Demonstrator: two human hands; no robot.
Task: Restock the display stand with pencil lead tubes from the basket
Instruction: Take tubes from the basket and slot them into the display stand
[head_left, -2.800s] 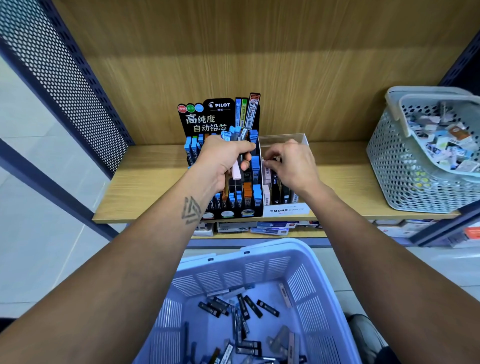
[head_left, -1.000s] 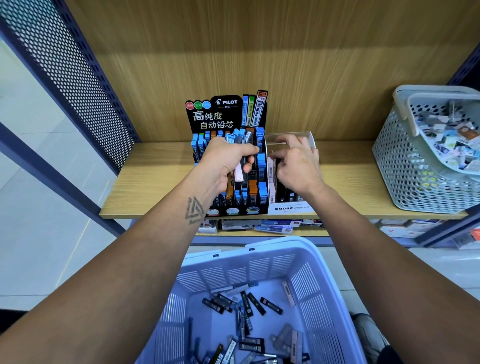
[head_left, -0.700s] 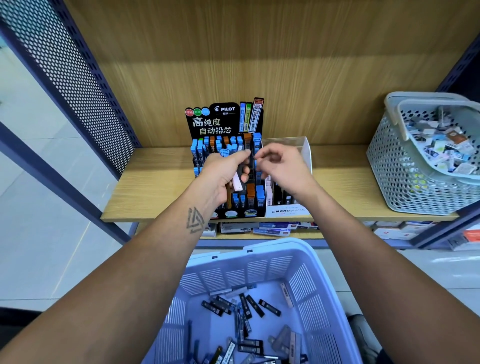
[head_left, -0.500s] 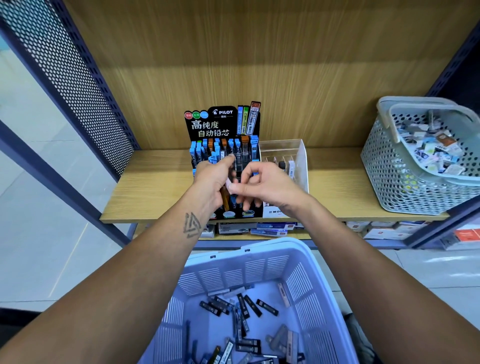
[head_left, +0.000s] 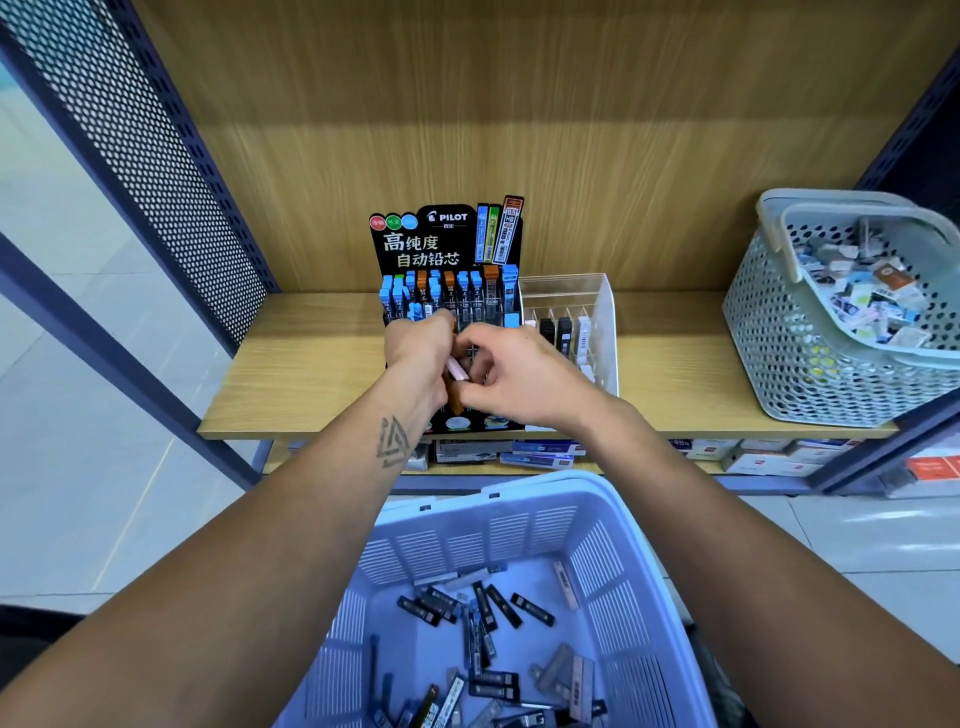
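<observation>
The black Pilot display stand (head_left: 447, 244) stands on the wooden shelf (head_left: 311, 374), its slots filled with blue, orange and dark lead tubes. In front of it my left hand (head_left: 418, 353) grips a small bundle of lead tubes, among them a pink one (head_left: 458, 370) and an orange one (head_left: 455, 399). My right hand (head_left: 519, 379) meets it from the right, thumb and forefinger curled and pinching a tube in that bundle. Both hands hide the stand's lower rows. Below, the pale blue basket (head_left: 524, 501) holds several loose lead tubes (head_left: 488, 613).
A clear acrylic box (head_left: 597, 306) with a few dark and white tubes sits right beside the stand. A grey perforated basket (head_left: 800, 364) full of small packs stands at the shelf's right end. Perforated metal panels flank the shelf; boxed stock lies on the lower shelf (head_left: 540, 457).
My right hand left the clear box and came left to the bundle in my left hand. Both hands dropped lower in front of the stand.
</observation>
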